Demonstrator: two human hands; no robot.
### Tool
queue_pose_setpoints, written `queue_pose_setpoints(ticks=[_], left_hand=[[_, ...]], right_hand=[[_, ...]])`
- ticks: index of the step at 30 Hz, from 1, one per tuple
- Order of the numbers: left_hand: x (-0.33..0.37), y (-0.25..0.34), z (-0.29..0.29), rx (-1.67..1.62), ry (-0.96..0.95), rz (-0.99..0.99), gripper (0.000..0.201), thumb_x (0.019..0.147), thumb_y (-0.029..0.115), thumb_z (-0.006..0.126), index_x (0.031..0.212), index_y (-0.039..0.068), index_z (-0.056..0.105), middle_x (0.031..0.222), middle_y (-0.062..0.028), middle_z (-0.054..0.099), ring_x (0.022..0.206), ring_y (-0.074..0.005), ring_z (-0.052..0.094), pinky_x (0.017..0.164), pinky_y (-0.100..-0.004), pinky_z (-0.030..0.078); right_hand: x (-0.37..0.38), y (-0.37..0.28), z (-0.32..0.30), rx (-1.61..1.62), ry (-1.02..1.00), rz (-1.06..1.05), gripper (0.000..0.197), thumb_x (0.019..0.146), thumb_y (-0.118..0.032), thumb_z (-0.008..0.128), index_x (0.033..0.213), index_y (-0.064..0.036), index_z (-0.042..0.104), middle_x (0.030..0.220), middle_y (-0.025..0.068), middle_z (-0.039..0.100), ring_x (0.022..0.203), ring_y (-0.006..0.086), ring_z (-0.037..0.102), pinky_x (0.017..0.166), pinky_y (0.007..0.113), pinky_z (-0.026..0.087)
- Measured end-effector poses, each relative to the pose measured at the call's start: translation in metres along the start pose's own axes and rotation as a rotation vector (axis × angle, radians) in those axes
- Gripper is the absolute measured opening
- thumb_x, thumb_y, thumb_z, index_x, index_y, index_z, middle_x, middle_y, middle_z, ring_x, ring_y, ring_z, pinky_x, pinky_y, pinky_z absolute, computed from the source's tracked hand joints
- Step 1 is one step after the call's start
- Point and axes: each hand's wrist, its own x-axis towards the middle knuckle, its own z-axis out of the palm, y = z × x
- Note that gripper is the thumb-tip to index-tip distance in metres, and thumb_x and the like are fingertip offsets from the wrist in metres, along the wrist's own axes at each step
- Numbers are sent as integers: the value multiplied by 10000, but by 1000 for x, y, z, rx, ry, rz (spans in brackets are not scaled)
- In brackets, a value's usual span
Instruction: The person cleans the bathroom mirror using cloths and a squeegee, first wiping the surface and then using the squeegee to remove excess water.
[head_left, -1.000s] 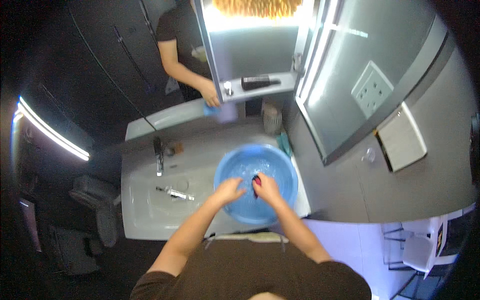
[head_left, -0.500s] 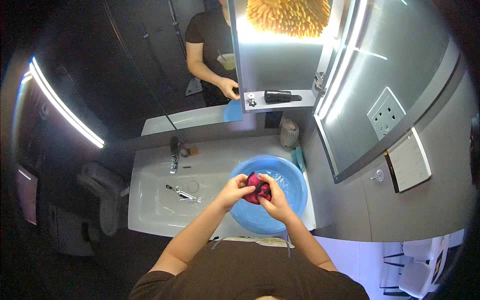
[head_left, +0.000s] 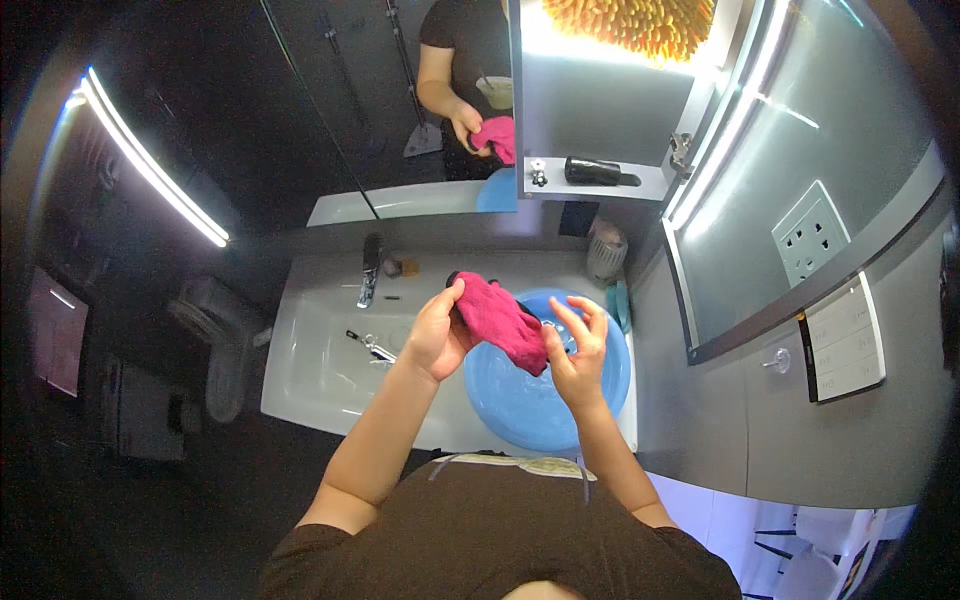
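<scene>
A pink cloth with black trim (head_left: 500,322) hangs stretched out above a blue basin (head_left: 621,375), its kind not clear. My left hand (head_left: 437,335) grips its upper left end, thumb on top. My right hand (head_left: 578,355) is beside the lower right end with fingers spread; its thumb is close to the fabric, and I cannot tell whether it touches. The basin holds what looks like clear water and stands in the right part of a white sink (head_left: 310,385).
A chrome faucet (head_left: 370,272) rises at the sink's back, and a small metal item (head_left: 372,346) lies in the bowl. A white slotted holder (head_left: 606,258) stands in the back right corner. Above is an open mirror cabinet whose shelf bears a black object (head_left: 598,172).
The bunched cloth has been unfolded and raised toward the back left. My right hand has let go and opened; my left hand still grips it. The view has shifted somewhat.
</scene>
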Motion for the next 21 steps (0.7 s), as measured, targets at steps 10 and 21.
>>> queue_pose_setpoints(ticks=[10,21], left_hand=[[3,-37,-5,442,138,298,182,961,231,435,1038,94,527,1036,-68,592,998,-196,593,802,-361,509],[21,-85,-30,927,210,828,288,943,269,512,1080,17,536,1005,-85,576,918,-199,555,839,-351,438]], right_hand=[[34,-22,19,338,-176,28,144,859,-37,547,952,70,570,950,193,583,810,340,589,733,343,474],[41,-74,32,111,-616,-535,294,678,-40,639,971,-15,617,987,129,629,810,291,558,708,378,489]])
